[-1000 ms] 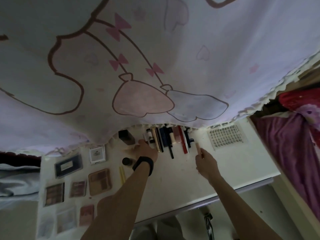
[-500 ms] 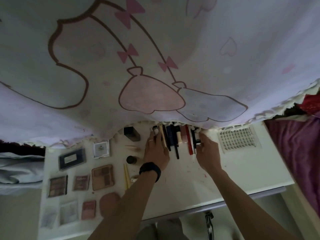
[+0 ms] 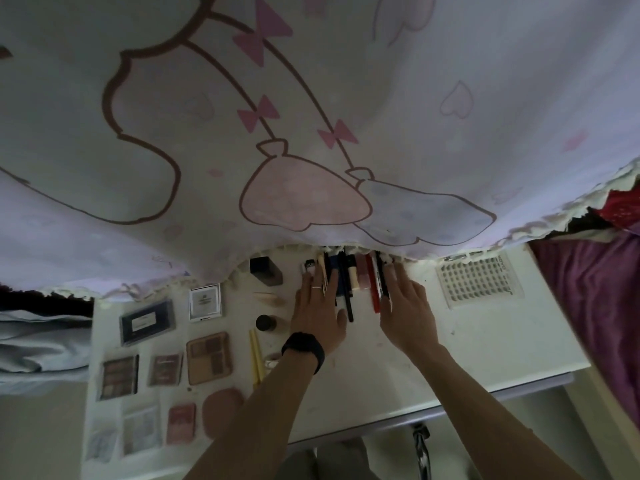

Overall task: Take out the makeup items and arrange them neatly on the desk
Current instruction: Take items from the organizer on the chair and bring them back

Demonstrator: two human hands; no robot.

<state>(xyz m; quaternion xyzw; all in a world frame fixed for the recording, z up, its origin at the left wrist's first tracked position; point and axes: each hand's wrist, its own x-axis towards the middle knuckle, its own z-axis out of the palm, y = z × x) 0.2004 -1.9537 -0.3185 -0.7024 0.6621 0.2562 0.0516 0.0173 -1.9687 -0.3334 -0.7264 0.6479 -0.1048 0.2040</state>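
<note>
A tight row of pens, pencils and tubes (image 3: 353, 282) lies side by side at the back of the white desk (image 3: 485, 344). My left hand (image 3: 318, 310), with a ring and a black wristband, lies flat with spread fingers against the row's left side. My right hand (image 3: 407, 313) lies flat against its right side, next to a red stick (image 3: 373, 289). Neither hand holds anything. To the left lie several eyeshadow palettes (image 3: 207, 358), a white compact (image 3: 205, 302), a dark box (image 3: 266, 271), a small dark-capped bottle (image 3: 266, 323) and yellow sticks (image 3: 254, 358).
A printed curtain (image 3: 311, 116) hangs low over the back of the desk and hides the row's far ends. A clear tray of false lashes (image 3: 478, 282) lies at the right. Purple and red bedding (image 3: 595, 289) is beyond the desk's right edge.
Both hands moved forward to the row and closed in on it from either side. The stick that my right hand held one second ago now lies in the row.
</note>
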